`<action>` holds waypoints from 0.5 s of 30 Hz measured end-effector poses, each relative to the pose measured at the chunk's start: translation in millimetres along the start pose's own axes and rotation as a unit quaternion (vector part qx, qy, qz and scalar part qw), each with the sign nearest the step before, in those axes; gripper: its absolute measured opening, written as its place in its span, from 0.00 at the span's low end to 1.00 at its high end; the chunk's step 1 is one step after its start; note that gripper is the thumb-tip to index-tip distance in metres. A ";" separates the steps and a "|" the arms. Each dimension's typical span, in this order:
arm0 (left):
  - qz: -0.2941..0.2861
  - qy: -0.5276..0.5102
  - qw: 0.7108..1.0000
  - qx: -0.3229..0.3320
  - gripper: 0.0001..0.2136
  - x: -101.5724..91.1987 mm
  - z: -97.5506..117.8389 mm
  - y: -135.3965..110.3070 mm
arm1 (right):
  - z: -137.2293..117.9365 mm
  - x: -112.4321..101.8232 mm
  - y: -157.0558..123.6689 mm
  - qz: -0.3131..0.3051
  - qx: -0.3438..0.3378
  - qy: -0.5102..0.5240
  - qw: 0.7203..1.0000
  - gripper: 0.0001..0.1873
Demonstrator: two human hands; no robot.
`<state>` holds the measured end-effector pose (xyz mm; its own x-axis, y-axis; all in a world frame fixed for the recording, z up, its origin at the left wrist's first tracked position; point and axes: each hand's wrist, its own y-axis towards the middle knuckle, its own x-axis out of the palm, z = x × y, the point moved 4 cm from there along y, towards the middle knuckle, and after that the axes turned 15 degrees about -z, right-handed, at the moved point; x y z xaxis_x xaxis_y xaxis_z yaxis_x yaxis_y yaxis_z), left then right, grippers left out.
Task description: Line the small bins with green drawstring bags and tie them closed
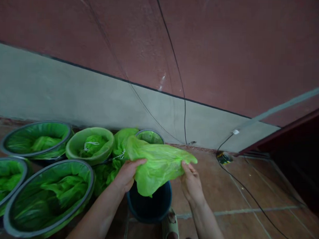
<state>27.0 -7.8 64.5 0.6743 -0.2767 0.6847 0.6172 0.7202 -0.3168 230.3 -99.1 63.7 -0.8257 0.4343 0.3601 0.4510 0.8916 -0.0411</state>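
Note:
My left hand (127, 174) and my right hand (190, 181) both grip a bright green plastic bag (158, 161), holding it spread out above a dark blue bucket (150, 206) on the floor. The bag hangs down over the bucket's open top. My foot in a sandal (170, 224) stands just beside the bucket.
Several grey buckets lined with green bags (49, 196) stand to the left along the wall, with one green bucket (90, 145) among them. Black cables (251, 199) run down the wall and across the tiled floor at right. A dark doorway (304, 156) lies far right.

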 end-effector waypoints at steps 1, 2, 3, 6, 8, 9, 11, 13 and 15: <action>-0.005 0.006 1.000 0.004 0.16 -1.3 0.1 -0.7 | 1.5 -11.4 -1.8 0.018 0.007 0.024 1.000 0.14; -0.006 0.012 1.000 0.008 0.16 -3.2 1.6 -1.6 | 2.7 -22.6 -3.6 0.031 0.018 0.044 0.998 0.14; -0.003 0.020 1.000 0.013 0.15 -5.5 4.6 -2.8 | 3.0 -33.2 -5.2 0.039 0.028 0.059 0.997 0.14; 0.000 0.043 0.999 0.024 0.11 -11.6 17.8 -6.1 | -1.0 -63.1 -6.9 0.075 0.040 0.082 0.993 0.14; -0.016 0.041 0.998 0.033 0.09 -13.3 26.1 -7.5 | -5.0 -82.9 -4.3 0.112 0.047 0.089 0.989 0.12; -0.025 0.036 0.998 0.039 0.07 -13.8 29.2 -7.8 | -6.8 -92.9 -1.9 0.128 0.049 0.092 0.986 0.11; -0.036 0.020 0.998 0.055 0.05 -14.7 32.8 -7.9 | -9.9 -112.9 3.9 0.161 0.046 0.086 0.982 0.07; -0.042 -0.004 0.997 0.069 0.05 -15.3 32.2 -6.6 | -12.6 -129.7 9.0 0.190 0.034 0.052 0.980 0.06; -0.068 -0.038 0.994 0.071 0.07 -13.0 27.9 -3.5 | -16.4 -138.5 9.4 0.222 0.023 -0.034 0.974 0.10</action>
<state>4.7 11.0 75.0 0.5521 -0.3324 0.7646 0.6338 0.7632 -0.1259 354.5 -152.9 28.7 -0.5749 0.7840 0.2342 0.7538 0.6188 -0.2209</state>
